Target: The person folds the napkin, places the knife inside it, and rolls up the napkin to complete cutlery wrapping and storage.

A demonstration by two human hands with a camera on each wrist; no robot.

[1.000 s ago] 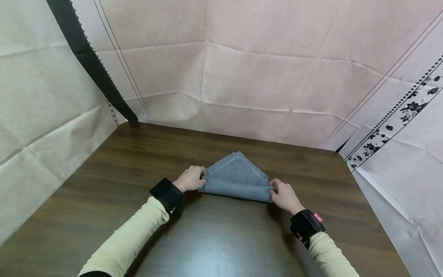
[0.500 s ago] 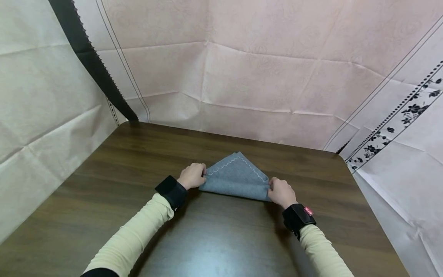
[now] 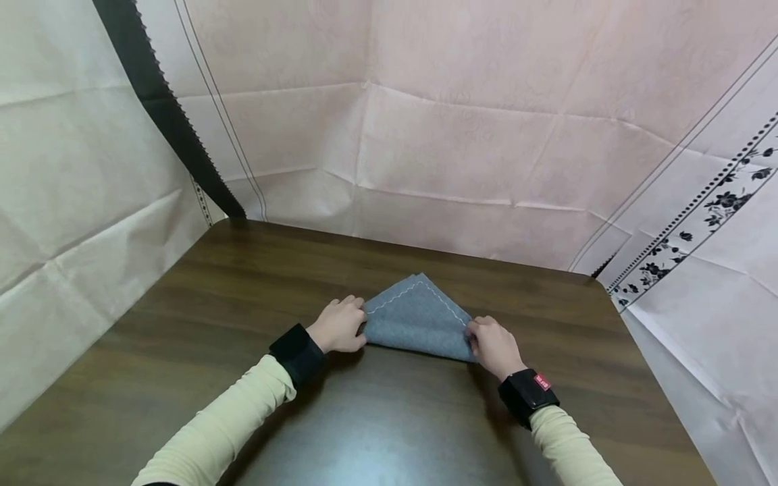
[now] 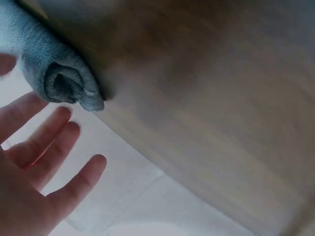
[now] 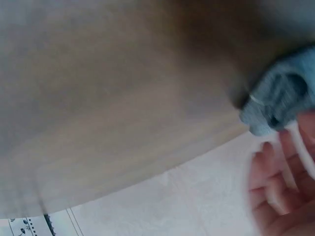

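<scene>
A blue-grey cloth (image 3: pixel 416 314) with a white stitched line lies on the table, its far part a triangle pointing away and its near edge rolled up. At the left end of the roll is my left hand (image 3: pixel 340 325), fingers spread. In the left wrist view that hand's fingers (image 4: pixel 81 182) reach out beside the coiled end of the cloth (image 4: pixel 64 81). My right hand (image 3: pixel 495 346) holds the right end of the roll with bent fingers. The right wrist view is blurred, showing the cloth's coiled end (image 5: pixel 278 98) against the fingers; the thumb is hard to make out.
The brown wooden table (image 3: pixel 292 270) has rounded far corners. Creased pale sheeting (image 3: pixel 450 155) hangs behind it and at both sides, with a dark band (image 3: pixel 164 108) at left and a floral strip (image 3: pixel 699 223) at right. Black straps sit on both wrists.
The left hand's fingers have loosened and spread from their grip on the roll's left end. My right hand has shifted slightly inward at the other end. The cloth stays nearly in place.
</scene>
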